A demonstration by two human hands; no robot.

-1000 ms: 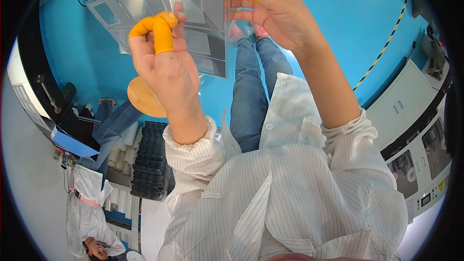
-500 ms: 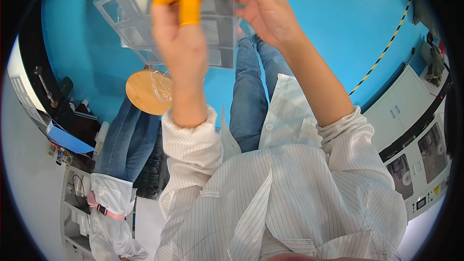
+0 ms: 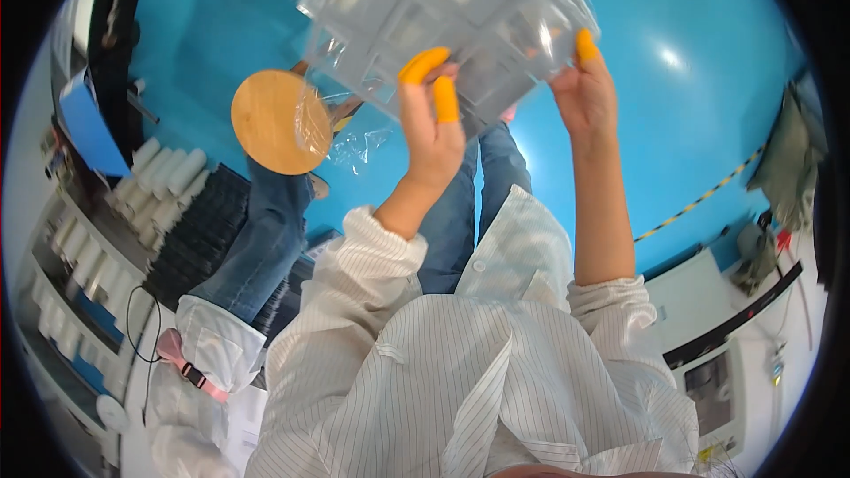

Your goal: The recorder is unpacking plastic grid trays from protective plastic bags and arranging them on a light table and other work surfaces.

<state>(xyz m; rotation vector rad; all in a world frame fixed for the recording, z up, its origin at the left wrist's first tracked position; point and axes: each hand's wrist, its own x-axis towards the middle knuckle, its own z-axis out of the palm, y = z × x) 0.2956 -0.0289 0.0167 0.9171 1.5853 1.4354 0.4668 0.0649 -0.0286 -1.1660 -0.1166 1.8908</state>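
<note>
since half a second ago, the clear compartment tray (image 3: pixel 452 9) has been tilted flatter overhead. it is pinched by left hand (image 3: pixel 434 128) and right hand (image 3: pixel 586 93), seemingly for inspection; a steady hold is needed next.

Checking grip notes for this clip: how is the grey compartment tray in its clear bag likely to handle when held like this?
The tray probably is stiff and light: it keeps its flat shape while the left hand and right hand grip only its near edge. The clear bag hangs loose and crinkled, so it may slip; the orange fingertip covers likely add grip.
</note>
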